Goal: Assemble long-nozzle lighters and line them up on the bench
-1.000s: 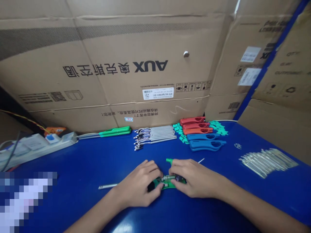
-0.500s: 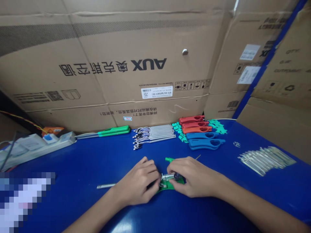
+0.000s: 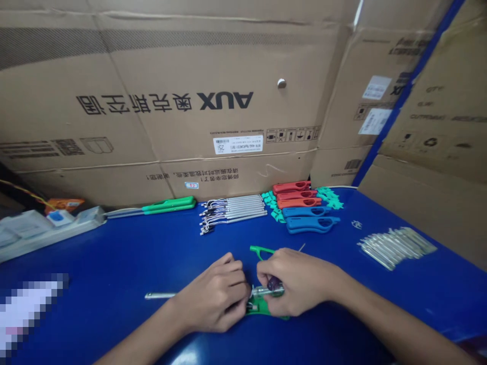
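A green plastic casing (image 3: 262, 307) lies low in the middle, partly under both hands. My left hand (image 3: 216, 294) is closed on its left end, where a silver tube (image 3: 160, 295) sticks out to the left. A clear cylindrical part (image 3: 262, 290) rests over the casing, its right end at the fingers of my right hand (image 3: 291, 284). That hand is closed around a tool with a dark purple handle (image 3: 273, 283); a thin metal shaft (image 3: 302, 247) shows beyond its knuckles. Small parts under the left fingertips are too small to tell.
Behind the hands lie silver tubes with wires (image 3: 243, 209), small turquoise pieces (image 3: 271, 203), red casings (image 3: 292, 187) and blue casings (image 3: 310, 224). Clear-wrapped sticks (image 3: 395, 247) are at right. Green-handled items (image 3: 169, 204) and a power strip (image 3: 89, 219) are at back left. Cardboard (image 3: 160, 50) walls the blue table.
The view has shifted, moving the background slightly left. My right hand has tilted, and the purple handle now shows above the clear part. More of the green casing's upper loop shows.
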{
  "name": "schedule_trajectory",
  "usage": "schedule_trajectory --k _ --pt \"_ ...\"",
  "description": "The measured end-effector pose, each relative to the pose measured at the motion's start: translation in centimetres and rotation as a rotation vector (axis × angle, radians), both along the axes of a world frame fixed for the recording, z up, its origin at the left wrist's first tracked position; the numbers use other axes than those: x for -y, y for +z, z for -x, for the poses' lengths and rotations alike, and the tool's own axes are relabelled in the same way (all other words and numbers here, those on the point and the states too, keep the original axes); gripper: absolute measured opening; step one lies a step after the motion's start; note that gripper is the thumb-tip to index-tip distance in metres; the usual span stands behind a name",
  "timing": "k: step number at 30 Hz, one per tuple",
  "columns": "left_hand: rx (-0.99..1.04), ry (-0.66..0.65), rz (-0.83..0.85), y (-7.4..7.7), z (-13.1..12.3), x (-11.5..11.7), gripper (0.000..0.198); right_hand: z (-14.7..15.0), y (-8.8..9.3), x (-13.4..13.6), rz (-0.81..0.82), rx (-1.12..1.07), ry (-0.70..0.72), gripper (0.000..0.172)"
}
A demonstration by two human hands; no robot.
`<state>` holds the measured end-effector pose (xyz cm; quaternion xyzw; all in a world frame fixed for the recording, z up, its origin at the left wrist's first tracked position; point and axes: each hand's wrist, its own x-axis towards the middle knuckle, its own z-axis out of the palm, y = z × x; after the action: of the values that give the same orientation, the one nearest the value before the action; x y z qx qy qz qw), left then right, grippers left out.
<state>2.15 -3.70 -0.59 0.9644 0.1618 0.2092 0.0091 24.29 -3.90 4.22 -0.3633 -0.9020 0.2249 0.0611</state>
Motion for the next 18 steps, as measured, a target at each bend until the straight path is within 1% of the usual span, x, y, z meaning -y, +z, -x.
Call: schedule_trajectory --k 2,5,7,9,12,14,17,18 --pt "0.002 -0.003 0.0 0.0 0.2 -0.1 0.021 -1.0 0.8 -0.5 0.05 0.011 -0.029 0.018" --pt "0.012 0.048 0.018 0.3 0.3 -0.2 0.023 -3.4 2.2 -0.4 0.072 0.021 -0.143 0.011" --pt "0.01 0.061 0.035 0.6 0.3 -0.2 0.024 -5.3 3.0 0.6 0.02 0.025 -0.247 0.008" --pt "0.005 0.058 0.051 0.8 0.3 -0.2 0.023 -7.7 3.4 2.1 -0.061 0.034 -0.379 0.009" --pt "0.016 0.059 0.057 1.0 0.3 -0.2 0.021 -12.9 2.9 3.9 -0.174 0.057 -0.618 0.017" --pt "0.018 0.065 0.05 1.0 0.4 -0.3 0.021 -17.3 2.1 4.4 -0.288 0.091 -0.837 0.022" --pt "-0.021 0.081 0.028 1.1 0.7 -0.4 0.021 -23.6 0.6 4.4 -0.353 0.141 -1.155 0.017" --pt "-0.041 0.084 0.02 1.1 0.7 -0.5 0.021 -25.2 0.1 4.4 -0.339 0.148 -1.207 0.017"
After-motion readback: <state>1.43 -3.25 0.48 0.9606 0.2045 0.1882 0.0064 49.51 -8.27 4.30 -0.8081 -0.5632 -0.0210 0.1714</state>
